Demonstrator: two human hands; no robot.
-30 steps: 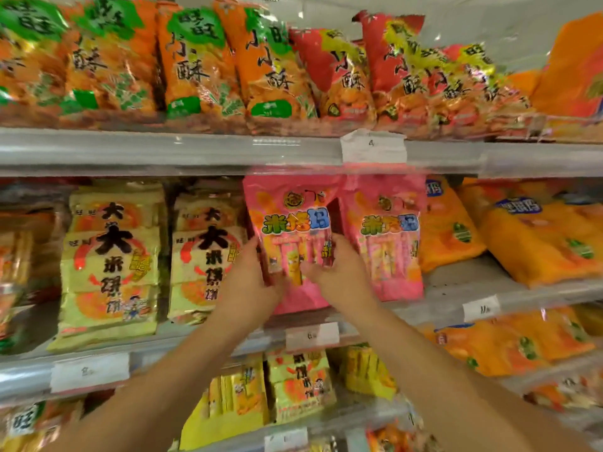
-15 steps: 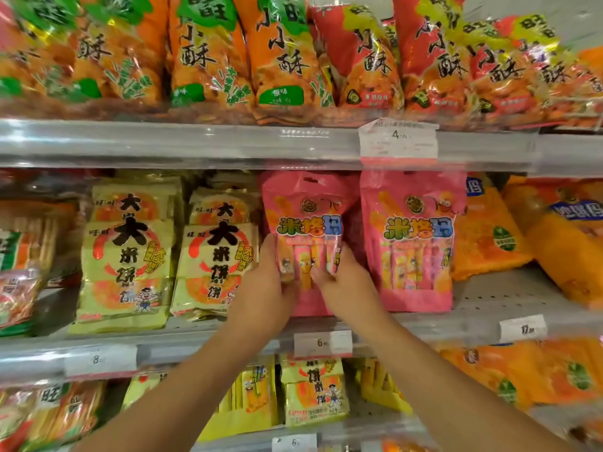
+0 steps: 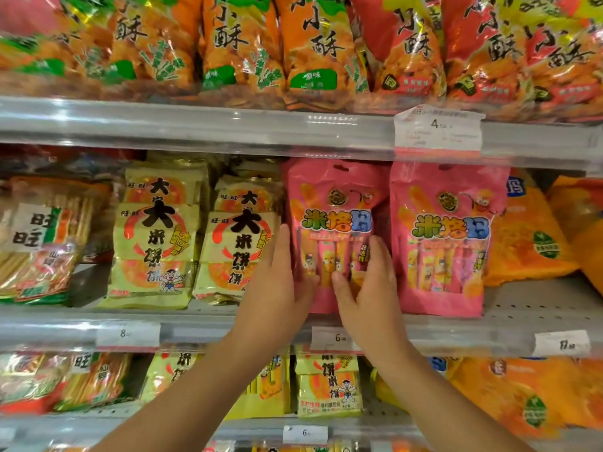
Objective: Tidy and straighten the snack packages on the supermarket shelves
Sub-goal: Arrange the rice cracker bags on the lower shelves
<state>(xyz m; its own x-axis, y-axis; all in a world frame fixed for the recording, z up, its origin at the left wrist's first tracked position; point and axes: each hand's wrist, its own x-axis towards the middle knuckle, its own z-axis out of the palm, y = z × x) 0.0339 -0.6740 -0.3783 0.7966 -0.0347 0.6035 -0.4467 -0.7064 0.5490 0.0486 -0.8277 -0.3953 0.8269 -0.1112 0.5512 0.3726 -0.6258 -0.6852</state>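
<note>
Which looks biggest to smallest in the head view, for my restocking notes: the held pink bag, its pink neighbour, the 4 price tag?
1-2. Pink neighbour bag and held pink bag: look alike, hands hide part of the held one.
3. Price tag marked 4, clearly smallest.

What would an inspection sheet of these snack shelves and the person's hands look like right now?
Surface: middle shelf, grey, price tags along its front edge.
Job's things: left pink bag upright, next to right pink bag, also upright.
Clutter: yellow rice cracker packs stacked to the left; orange bags leaning on the right; orange and red bags on the shelf above.
Grippers: left hand and right hand lie on the left pink bag's lower front, fingers straight.
Cables: nothing seen.
Surroundings: lower shelf with more yellow and orange packs.
</note>
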